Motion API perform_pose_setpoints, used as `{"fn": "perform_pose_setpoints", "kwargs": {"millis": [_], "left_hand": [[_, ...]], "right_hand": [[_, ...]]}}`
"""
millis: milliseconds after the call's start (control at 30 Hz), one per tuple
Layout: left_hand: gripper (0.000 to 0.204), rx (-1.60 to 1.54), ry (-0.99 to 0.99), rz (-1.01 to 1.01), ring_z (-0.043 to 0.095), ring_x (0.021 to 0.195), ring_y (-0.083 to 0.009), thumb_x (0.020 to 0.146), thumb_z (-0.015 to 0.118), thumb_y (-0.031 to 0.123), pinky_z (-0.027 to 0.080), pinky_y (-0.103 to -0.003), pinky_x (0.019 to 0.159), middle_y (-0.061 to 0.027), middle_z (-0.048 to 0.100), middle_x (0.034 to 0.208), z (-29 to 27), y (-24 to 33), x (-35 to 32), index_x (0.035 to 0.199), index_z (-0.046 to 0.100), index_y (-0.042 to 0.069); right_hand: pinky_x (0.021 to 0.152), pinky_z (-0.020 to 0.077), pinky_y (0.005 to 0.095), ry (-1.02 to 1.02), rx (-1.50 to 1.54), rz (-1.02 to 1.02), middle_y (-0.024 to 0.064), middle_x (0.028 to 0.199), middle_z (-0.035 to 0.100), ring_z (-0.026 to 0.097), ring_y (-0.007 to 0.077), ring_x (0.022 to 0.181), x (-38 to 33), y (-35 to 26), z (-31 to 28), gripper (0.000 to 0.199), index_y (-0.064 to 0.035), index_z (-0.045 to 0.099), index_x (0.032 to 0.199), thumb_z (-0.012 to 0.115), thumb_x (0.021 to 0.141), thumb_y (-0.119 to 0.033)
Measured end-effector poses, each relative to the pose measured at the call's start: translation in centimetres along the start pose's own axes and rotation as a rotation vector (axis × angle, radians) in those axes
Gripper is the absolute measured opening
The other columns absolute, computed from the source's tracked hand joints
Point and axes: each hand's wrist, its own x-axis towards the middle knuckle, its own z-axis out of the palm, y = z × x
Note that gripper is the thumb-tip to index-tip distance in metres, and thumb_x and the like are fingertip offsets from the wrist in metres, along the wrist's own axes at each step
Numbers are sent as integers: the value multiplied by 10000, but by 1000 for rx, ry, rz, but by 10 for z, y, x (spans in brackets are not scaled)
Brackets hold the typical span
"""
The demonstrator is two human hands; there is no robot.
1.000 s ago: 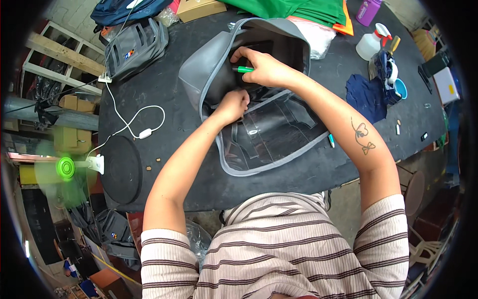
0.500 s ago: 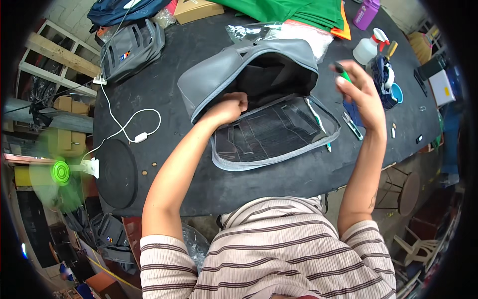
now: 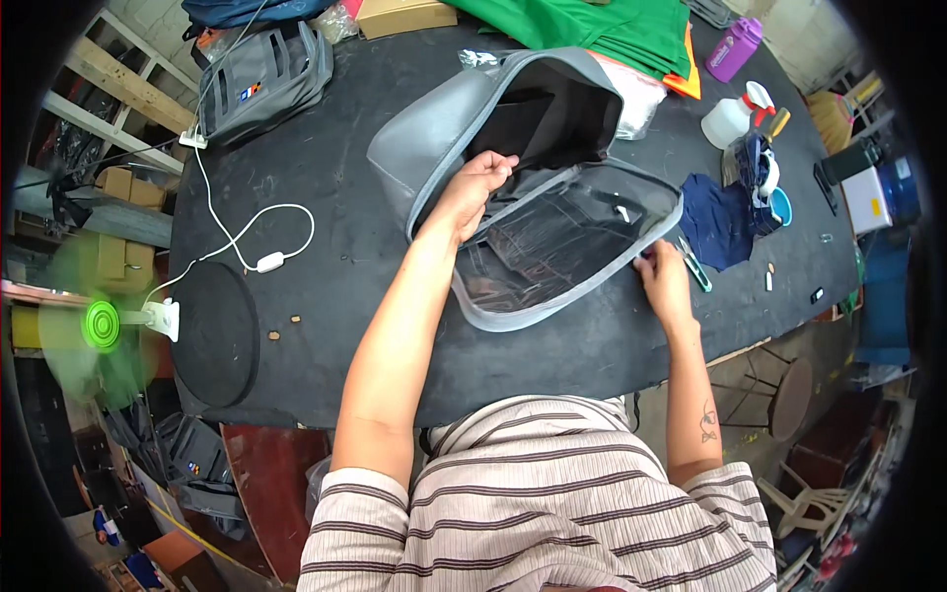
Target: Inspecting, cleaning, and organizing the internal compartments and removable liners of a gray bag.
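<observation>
I've lowered the right hand (image 3: 668,281) to the grey bag (image 3: 429,133)'s flap (image 3: 562,252), toward the table (image 3: 552,365)'s front edge; left hand (image 3: 478,187) curled, both grasps unclear.

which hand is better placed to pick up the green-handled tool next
Probably the right hand: it is at the edge of the opened flap, close to the green-handled tool. The left hand is at the mouth of the gray bag, farther away.
</observation>
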Motion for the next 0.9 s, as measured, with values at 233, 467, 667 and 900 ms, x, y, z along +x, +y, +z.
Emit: {"fn": "perform_pose_setpoints", "kwargs": {"millis": [233, 467, 667, 900], "left_hand": [[67, 4, 117, 11, 266, 568, -24, 922, 525, 154, 285, -201, 595, 56, 578, 1125, 7, -12, 15, 862, 554, 146], [77, 122, 334, -144, 204, 439, -48, 905, 533, 180, 129, -250, 355, 77, 441, 654, 6, -20, 18, 836, 556, 153], [53, 11, 318, -177, 288, 478, -57, 886, 521, 144, 163, -239, 392, 70, 392, 608, 1, -8, 18, 840, 548, 141], [68, 124, 384, -202, 203, 413, -67, 866, 500, 135, 144, -261, 340, 57, 369, 591, 20, -4, 17, 808, 532, 151]], "right_hand": [[776, 440, 428, 51, -259, 203, 170, 966, 572, 553, 361, 908, 5, 48, -14, 300, -25, 558, 984, 696, 742, -136], [747, 437, 442, 251, -373, 131, 146, 941, 562, 546, 335, 860, 11, 54, -23, 265, -54, 584, 1025, 622, 828, -228], [794, 454, 446, 140, -281, 308, 184, 992, 569, 554, 383, 916, 16, 91, -20, 234, -52, 561, 962, 668, 770, -131], [545, 439, 229, 350, 572, 54, -4, 713, 499, 480, 79, 570, 63, -13, -93, 141, -50, 559, 956, 427, 949, -100]]}}
